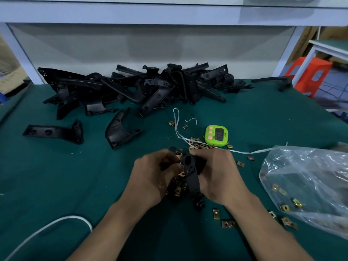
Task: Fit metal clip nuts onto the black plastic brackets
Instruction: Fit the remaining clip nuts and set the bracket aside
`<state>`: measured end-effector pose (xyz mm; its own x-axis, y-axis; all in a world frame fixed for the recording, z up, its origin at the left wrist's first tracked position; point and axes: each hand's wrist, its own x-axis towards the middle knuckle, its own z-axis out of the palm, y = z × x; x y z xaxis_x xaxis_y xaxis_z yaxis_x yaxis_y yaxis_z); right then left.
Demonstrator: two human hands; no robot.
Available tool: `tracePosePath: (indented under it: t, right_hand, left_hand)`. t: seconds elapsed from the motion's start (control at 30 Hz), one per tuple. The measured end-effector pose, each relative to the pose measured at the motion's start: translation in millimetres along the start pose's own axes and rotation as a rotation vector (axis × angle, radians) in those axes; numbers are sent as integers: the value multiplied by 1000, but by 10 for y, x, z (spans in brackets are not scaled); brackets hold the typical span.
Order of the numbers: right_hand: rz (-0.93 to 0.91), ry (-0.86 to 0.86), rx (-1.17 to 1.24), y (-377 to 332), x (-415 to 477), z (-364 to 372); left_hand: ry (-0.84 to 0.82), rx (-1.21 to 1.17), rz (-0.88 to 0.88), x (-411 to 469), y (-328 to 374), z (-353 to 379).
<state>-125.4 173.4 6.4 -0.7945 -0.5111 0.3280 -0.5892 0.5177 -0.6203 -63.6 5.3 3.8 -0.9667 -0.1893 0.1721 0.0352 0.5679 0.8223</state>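
Observation:
A black plastic bracket stands almost on end at the middle of the green table, and both my hands hold it. My right hand grips its upper part from the right. My left hand curls round its left side, fingers at the top near a brass clip nut; whether they pinch the nut is hidden. Loose clip nuts lie in a heap under the bracket, and more lie just beyond my hands. A big pile of black brackets lies at the back.
A green timer sits behind my right hand with white string beside it. A clear plastic bag holding clip nuts lies at the right. Two single brackets lie left of centre. A white cable curves at the lower left.

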Motion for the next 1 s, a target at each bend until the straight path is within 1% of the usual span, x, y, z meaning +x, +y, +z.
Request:
tracePosePath:
  t: [0.07, 0.2, 0.37, 0.5, 0.63, 0.73, 0.83, 0.93, 1.0]
  right_hand:
    - [-4, 3, 33, -8, -1, 3]
    - [-10, -18, 113, -3, -3, 8]
    - [-13, -41, 48, -20, -4, -2]
    - [-16, -22, 42, -56, -18, -25]
    - [-61, -59, -1, -87, -25, -54]
    - [-70, -45, -26, -78, -20, -56]
    - [-74, -65, -14, -40, -19, -13]
    - [-34, -136, 35, 9, -13, 34]
    - [0, -148, 88, 12, 8, 46]
  left_hand:
    - [-7, 13, 22, -7, -22, 21]
    - [-82, -13, 46, -4, -55, 9]
    - [-141, -12, 132, -4, -72, -25]
    - [-155, -21, 128, -1, -69, -22]
    - [-146, 23, 171, -30, -44, -32]
    - [-161, 73, 210, -39, -24, -42]
    - [-211, 121, 232, -31, -30, -62]
    - [-267, 176, 262, -16, -37, -105]
    - [-272, 173, 256, -5, -53, -112]
